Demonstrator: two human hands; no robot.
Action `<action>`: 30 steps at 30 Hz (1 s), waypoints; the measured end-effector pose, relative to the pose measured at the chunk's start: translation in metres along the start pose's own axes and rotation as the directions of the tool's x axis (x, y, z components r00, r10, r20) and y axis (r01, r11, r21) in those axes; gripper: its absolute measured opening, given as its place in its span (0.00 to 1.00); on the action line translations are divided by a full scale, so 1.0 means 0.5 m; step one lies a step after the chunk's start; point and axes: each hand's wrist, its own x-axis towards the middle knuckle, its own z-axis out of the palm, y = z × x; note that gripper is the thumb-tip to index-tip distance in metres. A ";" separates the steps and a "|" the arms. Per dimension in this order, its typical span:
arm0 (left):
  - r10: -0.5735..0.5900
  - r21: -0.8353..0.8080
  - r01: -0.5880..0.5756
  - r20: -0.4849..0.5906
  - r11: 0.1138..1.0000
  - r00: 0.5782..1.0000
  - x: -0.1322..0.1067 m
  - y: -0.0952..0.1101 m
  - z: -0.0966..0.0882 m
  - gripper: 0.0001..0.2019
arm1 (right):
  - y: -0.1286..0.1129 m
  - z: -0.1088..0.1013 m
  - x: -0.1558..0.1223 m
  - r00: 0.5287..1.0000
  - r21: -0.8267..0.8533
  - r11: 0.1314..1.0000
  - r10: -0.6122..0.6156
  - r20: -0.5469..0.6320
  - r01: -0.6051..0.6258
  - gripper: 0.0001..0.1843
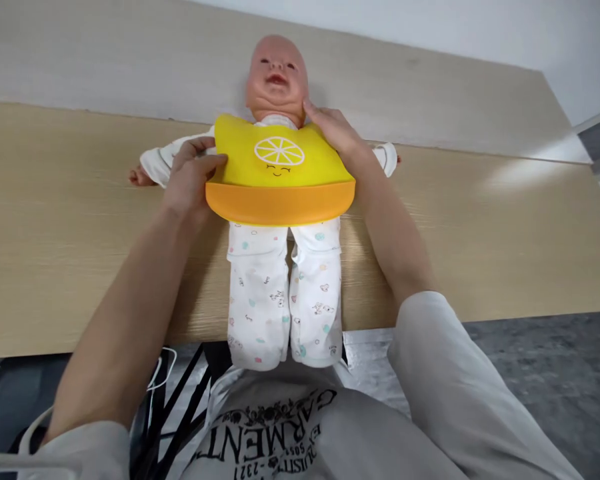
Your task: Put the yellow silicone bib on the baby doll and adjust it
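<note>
A baby doll [277,73] lies on its back, in white clothes with a small print on the trousers [260,300]. Over its chest is a yellow bib [240,157] with a citrus slice, a smiling face and an orange catch pocket [280,203] along the bottom. My left hand [193,167] pinches the bib's left edge, thumb on top and the other fingers partly hidden behind. At the upper right edge, beside the doll's neck, my right hand [335,130] is closed on the bib, its fingertips near the neck and partly hidden.
The doll rests on a light wooden table [480,233], its feet at the front edge against my shirt [280,427]. A raised pale panel [405,87] runs behind it. Below left are a black chair [20,393] and a white cable [167,370].
</note>
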 end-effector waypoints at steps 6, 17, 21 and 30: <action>0.032 -0.140 -0.037 -0.033 0.989 0.999 0.033 0.022 0.024 0.21 | -0.019 0.016 0.011 0.995 0.178 0.984 -0.002 0.103 -0.017 0.28; -0.002 -0.093 -0.003 -0.048 0.996 0.999 0.050 0.008 -0.001 0.20 | 0.009 0.031 0.034 0.994 0.369 0.923 -0.100 -0.042 0.108 0.19; 0.003 0.091 0.007 -0.112 0.996 0.994 0.044 0.024 -0.023 0.12 | 0.010 0.025 0.025 0.994 0.348 0.932 -0.110 -0.001 0.104 0.15; 0.187 0.413 -0.120 -0.126 0.903 0.974 0.158 0.115 -0.022 0.04 | -0.009 -0.008 0.021 0.983 0.182 0.968 0.182 -0.035 -0.173 0.08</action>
